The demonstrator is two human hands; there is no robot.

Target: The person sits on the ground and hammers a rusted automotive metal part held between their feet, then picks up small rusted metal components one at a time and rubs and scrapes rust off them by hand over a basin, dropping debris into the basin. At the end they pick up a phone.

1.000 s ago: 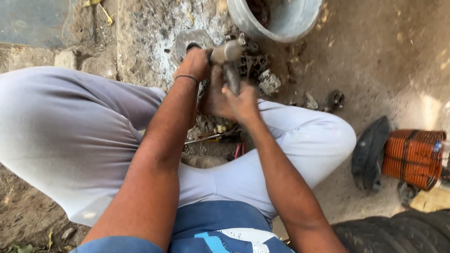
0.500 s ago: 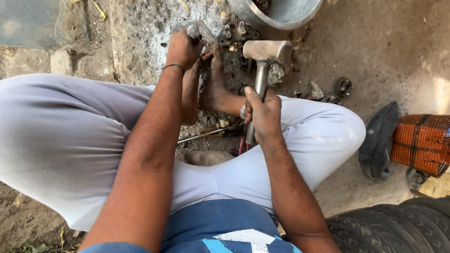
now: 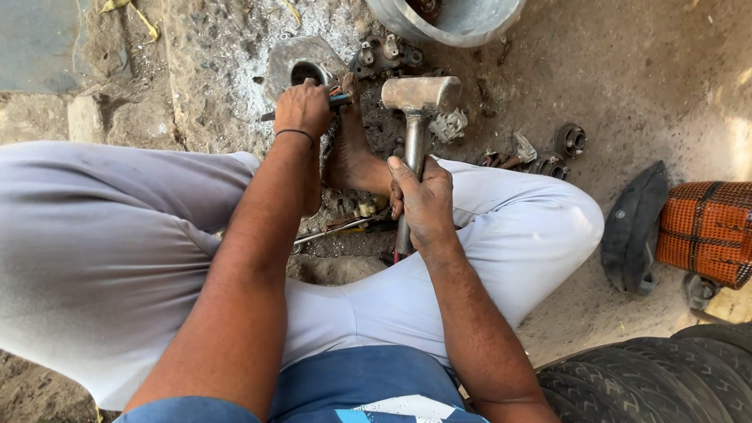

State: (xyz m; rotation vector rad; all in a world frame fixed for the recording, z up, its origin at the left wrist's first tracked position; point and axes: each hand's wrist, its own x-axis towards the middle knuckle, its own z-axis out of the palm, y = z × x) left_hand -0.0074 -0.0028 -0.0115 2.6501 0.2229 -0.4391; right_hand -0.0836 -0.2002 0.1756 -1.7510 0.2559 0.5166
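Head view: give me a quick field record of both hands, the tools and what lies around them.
left hand: gripping a thin tool beside a metal plate with a hole
right hand: closed on the hammer handle, head raised
foot: bare, between the hands
bucket: grey, top edge of view
small metal parts: scattered on the dirt ground
tyre: lower right
orange coil: right edge

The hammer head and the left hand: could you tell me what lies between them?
In the head view, the person's bare foot lies between the hammer head and the left hand.
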